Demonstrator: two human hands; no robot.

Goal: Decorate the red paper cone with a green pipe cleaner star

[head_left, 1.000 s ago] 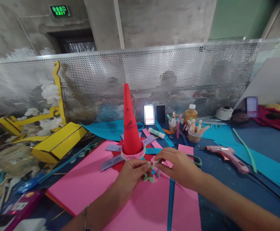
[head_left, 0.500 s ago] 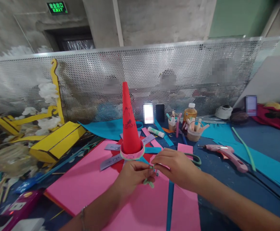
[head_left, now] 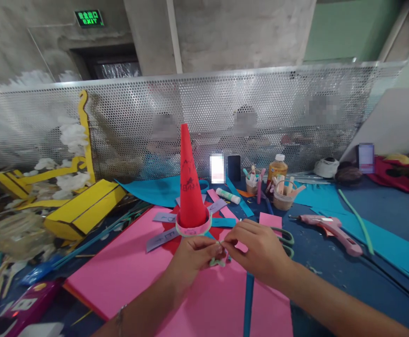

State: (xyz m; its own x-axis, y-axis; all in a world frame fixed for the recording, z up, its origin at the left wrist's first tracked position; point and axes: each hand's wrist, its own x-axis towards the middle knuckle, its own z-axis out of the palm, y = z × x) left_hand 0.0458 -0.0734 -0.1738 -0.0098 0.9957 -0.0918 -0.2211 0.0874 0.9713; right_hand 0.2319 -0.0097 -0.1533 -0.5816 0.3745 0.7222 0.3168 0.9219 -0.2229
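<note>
Green foam strip (head_left: pixel 217 262), light and soft, best held by its ends, is pinched in a narrow grip between the fingertips of the left hand (head_left: pixel 192 257) and right hand (head_left: pixel 257 246), above a pink foam sheet (head_left: pixel 127 285), near a red paper cone (head_left: pixel 190 187).

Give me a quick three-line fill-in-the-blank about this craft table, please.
The left hand and right hand pinch a thin twisted strip coloured ____.
The tall cone standing upright is coloured ____.
The hot glue gun on the right has a ____ body.
Missing words: green, red, pink.
</note>
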